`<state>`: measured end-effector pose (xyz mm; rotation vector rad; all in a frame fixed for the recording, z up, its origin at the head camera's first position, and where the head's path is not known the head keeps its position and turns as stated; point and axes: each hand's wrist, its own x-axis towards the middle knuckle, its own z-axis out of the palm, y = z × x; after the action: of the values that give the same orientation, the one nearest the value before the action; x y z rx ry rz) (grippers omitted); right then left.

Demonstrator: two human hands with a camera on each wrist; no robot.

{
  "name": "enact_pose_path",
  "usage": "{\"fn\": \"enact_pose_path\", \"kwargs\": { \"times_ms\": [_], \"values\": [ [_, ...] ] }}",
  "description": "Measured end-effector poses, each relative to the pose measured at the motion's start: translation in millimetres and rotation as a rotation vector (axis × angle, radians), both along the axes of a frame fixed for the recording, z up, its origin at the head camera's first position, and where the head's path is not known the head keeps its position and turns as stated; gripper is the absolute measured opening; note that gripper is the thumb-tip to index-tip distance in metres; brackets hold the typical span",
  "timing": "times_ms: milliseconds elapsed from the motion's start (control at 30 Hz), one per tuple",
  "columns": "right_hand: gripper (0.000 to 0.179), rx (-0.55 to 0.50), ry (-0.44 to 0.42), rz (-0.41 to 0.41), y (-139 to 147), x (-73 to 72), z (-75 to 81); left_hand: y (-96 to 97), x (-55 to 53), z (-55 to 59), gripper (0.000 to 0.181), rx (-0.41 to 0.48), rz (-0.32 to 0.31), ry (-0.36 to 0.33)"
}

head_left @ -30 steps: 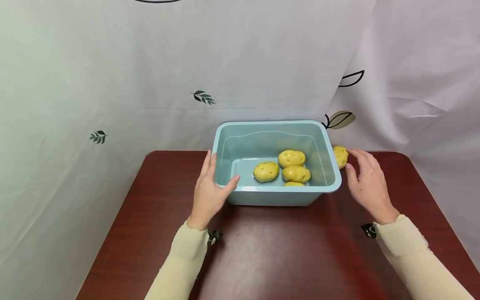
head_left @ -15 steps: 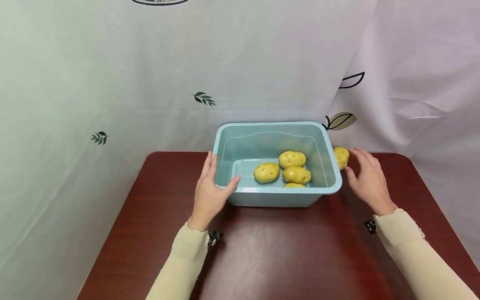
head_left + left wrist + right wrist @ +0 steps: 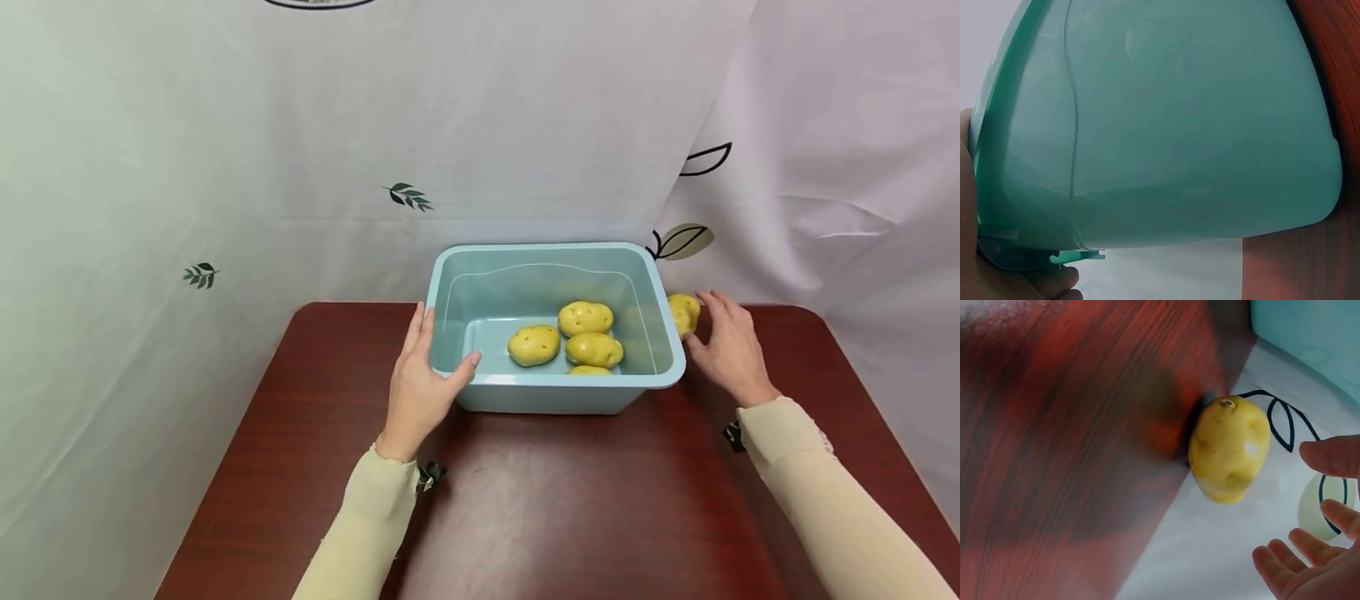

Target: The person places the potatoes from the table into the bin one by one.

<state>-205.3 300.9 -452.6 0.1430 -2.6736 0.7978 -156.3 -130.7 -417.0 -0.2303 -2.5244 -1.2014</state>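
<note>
A light blue plastic bin (image 3: 540, 396) stands at the back of the table, with several yellow potatoes (image 3: 534, 345) inside. My left hand (image 3: 416, 392) rests at its front left corner, fingers fairly straight along the left side and thumb over the front rim. In the left wrist view, the bin's wall (image 3: 1197, 125) fills most of the picture. Just right of the bin lies another potato (image 3: 1230, 450) on the tabletop, partly hidden by the rim in the head view. Beside it is my right hand (image 3: 731, 350), thumb and fingers spread apart, with a gap to the potato in the right wrist view.
The dark red-brown wooden table (image 3: 570, 500) extends in front of the bin. Right behind its back edge hangs a pale cloth (image 3: 540, 125) with printed leaves. The bin's right wall is close to the loose potato.
My right hand has shifted slightly left and forward, nearer to the loose potato. The left hand, the bin and the potatoes keep their places; the view shifts slightly.
</note>
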Motion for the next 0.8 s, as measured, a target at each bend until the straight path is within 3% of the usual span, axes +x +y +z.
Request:
{"fn": "enact_pose_path", "kwargs": {
  "times_ms": [467,800],
  "values": [
    [0.076,0.055,-0.14,0.087,4.3,-14.3,-9.1,-0.2,-0.9,-1.6,0.09,-0.008,0.006,0.02],
    [0.081,0.069,-0.167,0.136,10.2,-21.3,-22.8,1.1,-0.9,-2.7,0.09,-0.004,0.003,0.016]
  ]
}}
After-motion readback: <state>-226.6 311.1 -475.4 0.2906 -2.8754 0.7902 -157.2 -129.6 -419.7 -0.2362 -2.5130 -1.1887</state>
